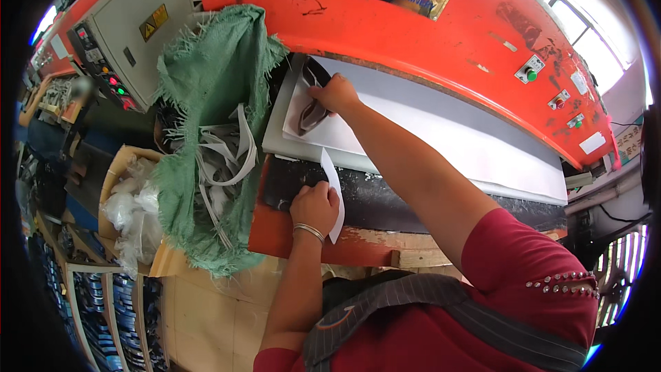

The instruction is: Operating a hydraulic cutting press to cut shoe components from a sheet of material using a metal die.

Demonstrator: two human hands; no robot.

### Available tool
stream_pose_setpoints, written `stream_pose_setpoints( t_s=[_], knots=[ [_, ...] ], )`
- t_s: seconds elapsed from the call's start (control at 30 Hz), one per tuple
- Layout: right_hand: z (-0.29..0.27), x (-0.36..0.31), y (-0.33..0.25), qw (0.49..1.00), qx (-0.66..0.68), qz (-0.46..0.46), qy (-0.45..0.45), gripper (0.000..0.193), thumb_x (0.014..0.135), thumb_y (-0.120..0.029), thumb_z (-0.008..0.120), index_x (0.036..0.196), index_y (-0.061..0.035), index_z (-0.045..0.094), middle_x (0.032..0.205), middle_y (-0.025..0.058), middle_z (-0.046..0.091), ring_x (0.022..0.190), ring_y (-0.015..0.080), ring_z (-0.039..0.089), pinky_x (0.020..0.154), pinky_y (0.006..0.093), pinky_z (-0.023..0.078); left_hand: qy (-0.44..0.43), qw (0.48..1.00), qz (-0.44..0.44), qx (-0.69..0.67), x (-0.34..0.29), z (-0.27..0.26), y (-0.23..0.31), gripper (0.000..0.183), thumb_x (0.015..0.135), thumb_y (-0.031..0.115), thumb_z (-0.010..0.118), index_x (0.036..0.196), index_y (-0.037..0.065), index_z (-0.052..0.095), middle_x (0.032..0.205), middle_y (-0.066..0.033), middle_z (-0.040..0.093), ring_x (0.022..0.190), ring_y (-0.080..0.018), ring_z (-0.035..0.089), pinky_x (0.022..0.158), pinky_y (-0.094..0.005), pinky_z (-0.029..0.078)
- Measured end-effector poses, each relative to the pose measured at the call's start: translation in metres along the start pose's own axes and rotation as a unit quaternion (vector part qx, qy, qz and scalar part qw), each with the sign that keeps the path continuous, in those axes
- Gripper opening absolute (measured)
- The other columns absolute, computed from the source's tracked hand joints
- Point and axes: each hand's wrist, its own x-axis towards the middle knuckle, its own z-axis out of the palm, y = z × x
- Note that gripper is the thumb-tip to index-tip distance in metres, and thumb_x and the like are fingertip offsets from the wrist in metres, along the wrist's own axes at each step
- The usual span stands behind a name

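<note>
My left hand (pixel 315 208) is closed on a thin, crescent-shaped white cut piece (pixel 332 179), which stands up from the fingers above the front edge of the press bed. Farther forward, my right hand (pixel 335 95) grips a dark, curved metal cutting die (pixel 315 121). The die is at the left end of a stack of white sheets (pixel 441 141); whether its lower edge touches the sheet I cannot tell. My right fingers partly hide its middle.
An orange press (pixel 475 48) rises behind the sheets, with buttons at its right. A green woven sack (pixel 213 62) holding white offcuts (pixel 224 158) hangs left of the bed. Beyond it are a grey control box (pixel 138 27) and a carton of clear plastic (pixel 134 200).
</note>
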Motion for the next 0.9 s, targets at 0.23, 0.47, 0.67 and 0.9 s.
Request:
stream_pose_setpoints(
  t_s=[0.23, 0.47, 0.67, 0.9],
  knots=[
    [0.024, -0.033, 0.069, 0.957, -0.075, -0.278, 0.015, 0.102, 0.066, -0.07, 0.071, 0.142, -0.0097, 0.037, 0.137, 0.0231, 0.046, 0.129, 0.0425, 0.038, 0.108, 0.0524, 0.028, 0.146, 0.959, 0.009, -0.241, -0.005, -0.015, -0.016, 0.023, 0.084, 0.019, 0.066, 0.102, 0.004, 0.065, 0.092, -0.0137, 0.066, 0.079, -0.0299, 0.062, 0.072, -0.0427, 0.051],
    [0.043, -0.043, 0.06, 0.935, -0.026, -0.337, 0.104, 0.063, 0.055, -0.049, 0.085, 0.094, -0.0075, 0.06, 0.104, 0.0058, 0.06, 0.11, 0.0304, 0.054, 0.1, 0.0456, 0.033, 0.201, 0.974, 0.051, -0.096, 0.068, -0.05, -0.067, 0.021, 0.086, 0.013, 0.065, 0.104, 0.004, 0.069, 0.1, -0.0107, 0.066, 0.096, -0.0307, 0.058, 0.087, -0.0427, 0.046],
    [0.046, -0.053, 0.049, 0.951, -0.054, -0.281, 0.112, 0.063, 0.055, -0.054, 0.083, 0.091, -0.0071, 0.062, 0.107, 0.0108, 0.058, 0.113, 0.0347, 0.051, 0.103, 0.0465, 0.027, 0.203, 0.972, 0.057, -0.105, 0.07, -0.034, -0.083, 0.018, 0.085, 0.014, 0.067, 0.098, 0.003, 0.071, 0.095, -0.0105, 0.068, 0.096, -0.0292, 0.061, 0.088, -0.0389, 0.047],
    [0.049, -0.052, 0.052, 0.925, -0.056, -0.339, 0.16, 0.062, 0.055, -0.052, 0.084, 0.089, -0.0064, 0.06, 0.102, 0.0054, 0.062, 0.109, 0.0304, 0.055, 0.1, 0.0457, 0.031, 0.222, 0.959, 0.082, -0.154, 0.071, -0.036, -0.089, 0.022, 0.084, 0.009, 0.066, 0.104, 0.006, 0.071, 0.091, -0.0096, 0.067, 0.093, -0.0291, 0.059, 0.084, -0.0392, 0.047]
  ],
)
